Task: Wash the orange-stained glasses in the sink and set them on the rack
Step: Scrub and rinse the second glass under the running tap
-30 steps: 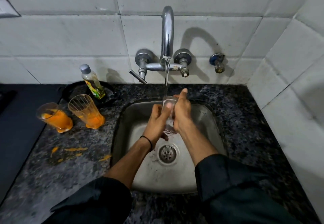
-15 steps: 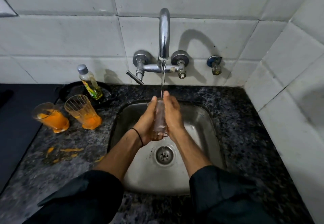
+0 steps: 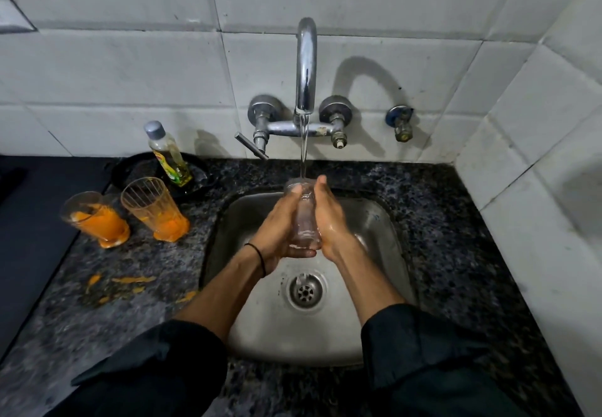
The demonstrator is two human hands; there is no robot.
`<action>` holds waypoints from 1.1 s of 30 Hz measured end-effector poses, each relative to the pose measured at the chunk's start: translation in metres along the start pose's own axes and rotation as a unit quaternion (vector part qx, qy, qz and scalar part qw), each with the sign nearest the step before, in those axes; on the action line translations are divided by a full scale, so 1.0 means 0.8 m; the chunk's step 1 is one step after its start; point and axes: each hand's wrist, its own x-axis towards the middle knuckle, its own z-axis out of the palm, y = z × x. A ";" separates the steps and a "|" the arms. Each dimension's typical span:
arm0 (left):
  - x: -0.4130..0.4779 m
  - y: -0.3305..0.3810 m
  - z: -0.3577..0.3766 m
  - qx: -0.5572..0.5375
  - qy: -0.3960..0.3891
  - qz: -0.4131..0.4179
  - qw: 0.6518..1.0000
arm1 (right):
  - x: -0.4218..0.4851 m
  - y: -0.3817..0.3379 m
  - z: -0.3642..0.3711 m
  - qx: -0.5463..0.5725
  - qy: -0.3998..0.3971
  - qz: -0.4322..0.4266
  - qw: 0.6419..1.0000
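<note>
A clear glass stands upright over the steel sink, its mouth under the running stream from the tap. My left hand cups its left side and base, and my right hand presses against its right side with fingers straight. Two orange-stained glasses stand on the dark granite counter to the left of the sink, both with orange residue at the bottom. No rack is in view.
A bottle of yellow liquid stands in a black dish behind the stained glasses. Orange smears lie on the counter left of the sink. The drain sits below my hands. A white tiled wall closes in on the right.
My hands have slid along the glass, with the right fingers now flat against its side; the glass has stayed upright under the stream.
</note>
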 end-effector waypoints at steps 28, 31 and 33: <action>0.007 -0.023 0.013 0.018 0.008 0.158 0.987 | 0.021 -0.004 0.005 -0.013 0.082 -0.063 0.995; 0.006 -0.013 0.001 -0.046 -0.055 0.051 0.996 | 0.027 -0.004 -0.004 0.041 0.055 -0.007 0.998; 0.012 -0.005 0.000 -0.043 -0.028 0.026 0.998 | 0.027 0.006 0.005 0.027 0.067 -0.028 0.997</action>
